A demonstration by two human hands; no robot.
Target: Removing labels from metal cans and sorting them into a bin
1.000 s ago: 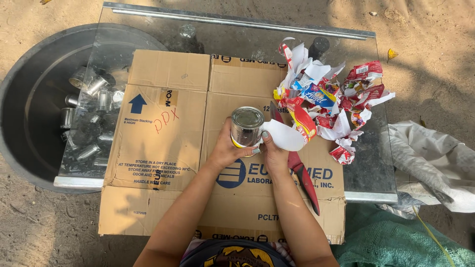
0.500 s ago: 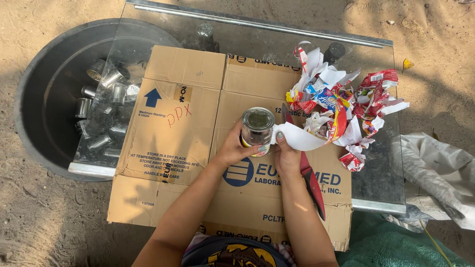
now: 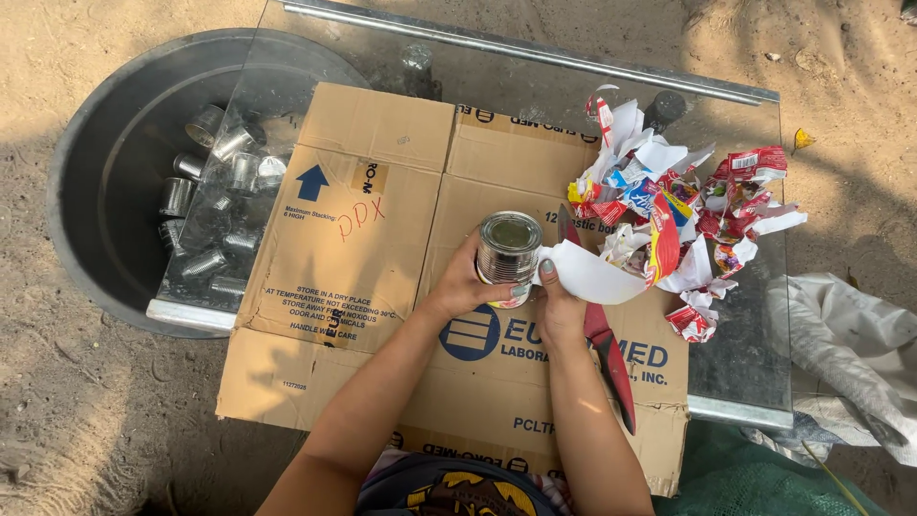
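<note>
Both forearms are bare, with no sleeves, watch or bracelets showing. The left hand (image 3: 468, 282) and the right hand (image 3: 559, 306) have pale grey-green painted fingernails. At the bottom edge shows a dark navy garment with yellow print (image 3: 458, 492).

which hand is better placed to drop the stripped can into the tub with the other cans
Left. The left hand already wraps the tin can, and the grey tub of bare cans lies on that same side. The right hand pinches the peeled paper label, nearer the label scraps.
</note>
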